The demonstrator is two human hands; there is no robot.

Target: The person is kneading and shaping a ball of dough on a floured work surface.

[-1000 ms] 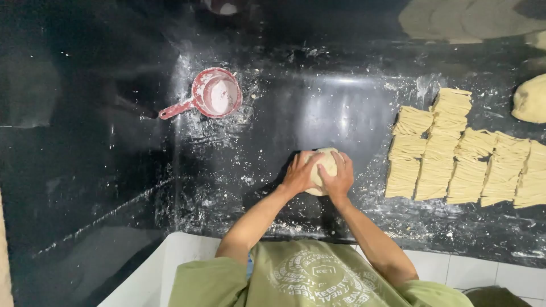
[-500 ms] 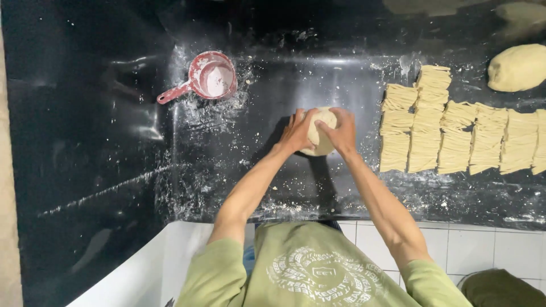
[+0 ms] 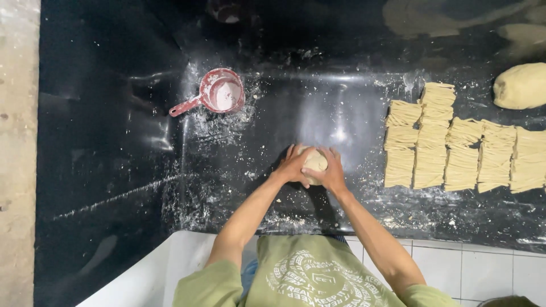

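The black worktop [image 3: 341,119] spreads wide around both hands, dusted with flour, its near edge just behind the wrists and open room ahead and to the left. Right of the right hand [image 3: 327,170] lie rows of cut noodles [image 3: 460,150]; ahead-left of the left hand [image 3: 293,165] sits a red scoop [image 3: 219,94]. Both hands cup the small dough ball [image 3: 314,161] between them; it looks soft, light, slightly tacky, best held around its sides

I'm seeing a glossy black worktop [image 3: 114,142] dusted with flour, matt pale dough [image 3: 314,160], a red plastic scoop [image 3: 219,94], and glazed white tiles [image 3: 489,267].
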